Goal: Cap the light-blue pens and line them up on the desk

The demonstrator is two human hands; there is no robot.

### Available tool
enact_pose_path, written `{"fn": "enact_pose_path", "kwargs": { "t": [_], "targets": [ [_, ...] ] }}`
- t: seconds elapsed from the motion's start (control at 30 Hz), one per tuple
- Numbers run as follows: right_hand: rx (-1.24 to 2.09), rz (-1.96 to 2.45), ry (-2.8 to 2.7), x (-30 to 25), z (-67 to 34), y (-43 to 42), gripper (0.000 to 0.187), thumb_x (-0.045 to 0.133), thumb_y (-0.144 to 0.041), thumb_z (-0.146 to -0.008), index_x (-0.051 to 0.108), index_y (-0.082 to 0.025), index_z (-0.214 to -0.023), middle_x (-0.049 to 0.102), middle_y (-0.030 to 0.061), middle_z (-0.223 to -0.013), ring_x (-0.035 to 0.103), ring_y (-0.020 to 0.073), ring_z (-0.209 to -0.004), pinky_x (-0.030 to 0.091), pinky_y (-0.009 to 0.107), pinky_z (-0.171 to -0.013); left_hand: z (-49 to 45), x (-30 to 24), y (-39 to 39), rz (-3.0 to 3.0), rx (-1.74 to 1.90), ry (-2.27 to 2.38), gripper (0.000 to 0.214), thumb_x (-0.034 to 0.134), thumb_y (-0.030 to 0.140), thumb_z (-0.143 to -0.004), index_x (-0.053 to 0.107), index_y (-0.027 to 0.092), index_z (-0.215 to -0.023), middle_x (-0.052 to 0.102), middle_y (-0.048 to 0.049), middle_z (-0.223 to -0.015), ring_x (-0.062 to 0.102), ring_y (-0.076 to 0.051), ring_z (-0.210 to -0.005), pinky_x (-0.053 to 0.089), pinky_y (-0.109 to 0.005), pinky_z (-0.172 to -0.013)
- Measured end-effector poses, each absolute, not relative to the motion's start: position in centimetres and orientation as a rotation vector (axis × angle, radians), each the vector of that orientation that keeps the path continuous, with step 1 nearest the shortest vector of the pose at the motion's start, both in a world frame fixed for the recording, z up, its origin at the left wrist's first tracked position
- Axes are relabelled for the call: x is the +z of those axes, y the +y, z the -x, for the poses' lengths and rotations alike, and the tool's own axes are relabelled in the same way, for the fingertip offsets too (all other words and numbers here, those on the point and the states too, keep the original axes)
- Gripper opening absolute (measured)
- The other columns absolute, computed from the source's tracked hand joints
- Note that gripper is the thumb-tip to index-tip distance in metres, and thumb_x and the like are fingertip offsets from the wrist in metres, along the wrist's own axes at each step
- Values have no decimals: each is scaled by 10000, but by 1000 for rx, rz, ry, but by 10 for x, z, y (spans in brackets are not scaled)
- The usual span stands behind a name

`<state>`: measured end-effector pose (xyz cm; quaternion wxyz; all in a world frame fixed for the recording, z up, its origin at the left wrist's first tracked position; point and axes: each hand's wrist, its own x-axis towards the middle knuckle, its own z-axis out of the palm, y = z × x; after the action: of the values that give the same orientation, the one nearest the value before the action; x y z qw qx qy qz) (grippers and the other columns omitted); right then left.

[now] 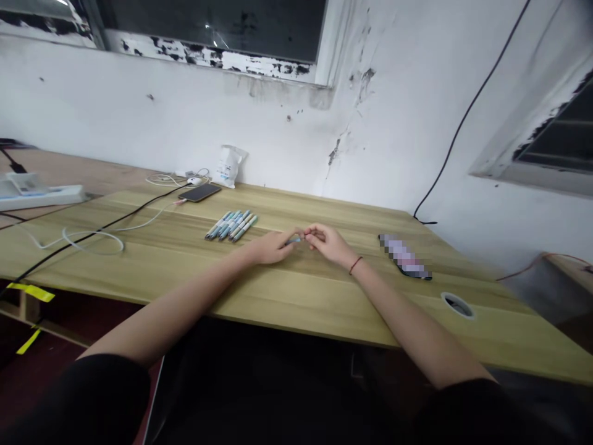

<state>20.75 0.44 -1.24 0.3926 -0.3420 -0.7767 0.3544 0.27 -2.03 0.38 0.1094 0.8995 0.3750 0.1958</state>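
Observation:
A slim light-blue marker pen point(293, 240) is between my two hands, a little above the wooden table. My left hand point(271, 248) is closed around its body, the fingers covering most of it. At the pen's other end, the fingertips of my right hand point(328, 245) are pinched together; whether they grip a cap or the tip is too small to tell. Left of my hands, several marker pens point(231, 226) in blue, green and beige lie side by side in a slanted row. A thin red bracelet point(355, 266) circles my right wrist.
A phone point(201, 193) on a charging cable point(152, 213) lies behind the pens, near a white packet point(228, 165). A blurred-out flat object point(404, 256) lies on the right, near a round cable hole point(458, 305). A power strip point(41, 196) is at far left.

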Motion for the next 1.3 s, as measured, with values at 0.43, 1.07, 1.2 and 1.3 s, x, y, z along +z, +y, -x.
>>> {"fn": "enact_pose_path", "kwargs": {
  "t": [0.43,1.07,1.2,1.3],
  "targets": [
    [938,933,-1896,-8,-213,6,242,523,-414,-816,483,-201,-926,588,8,-771,493,85,-502,388,213,-418,-6,14,-23,-1929,611,1082,353,409,396,-876,437,250,-1196,383,65,-584,361,-88,-466,307,-185,-463],
    [899,998,-2090,-8,-210,0,335,528,-480,-817,608,-169,-909,613,27,-790,495,92,-570,407,220,-489,-5,7,-13,-1130,435,685,180,542,313,-830,437,198,-921,402,50,-584,240,-19,-364,122,-102,-332],
    [828,961,-2138,-9,-213,3,322,539,-462,-819,636,-170,-915,646,39,-825,561,136,-709,452,265,-628,-1,4,-12,-1178,460,687,277,648,184,-735,497,176,-967,369,75,-554,265,-14,-379,169,-110,-353],
    [813,945,-2154,-10,-215,6,305,562,-443,-806,660,-172,-905,667,46,-863,582,158,-767,459,299,-705,2,1,-12,-1223,506,683,321,689,155,-708,549,150,-996,421,63,-581,334,-14,-416,250,-119,-388]
  ]
}}
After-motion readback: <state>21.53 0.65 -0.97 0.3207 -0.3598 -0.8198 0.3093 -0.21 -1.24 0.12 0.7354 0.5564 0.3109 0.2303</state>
